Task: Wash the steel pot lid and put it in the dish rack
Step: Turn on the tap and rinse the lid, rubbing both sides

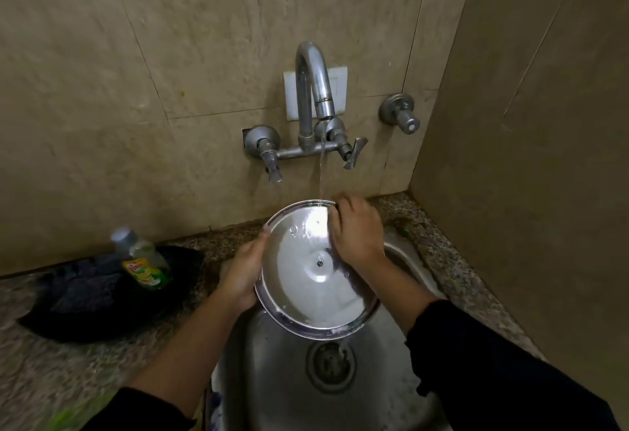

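Observation:
The round steel pot lid is held tilted over the sink, its inner side facing me, with a small rivet at its centre. My left hand grips the lid's left rim. My right hand lies over the upper right rim, fingers curled onto the edge and slightly blurred. A thin stream of water falls from the tap onto the lid's top edge and runs off its bottom into the drain.
A dish soap bottle lies on a dark cloth on the granite counter to the left. Tap handles stick out from the tiled wall. A wall closes in on the right. No dish rack is in view.

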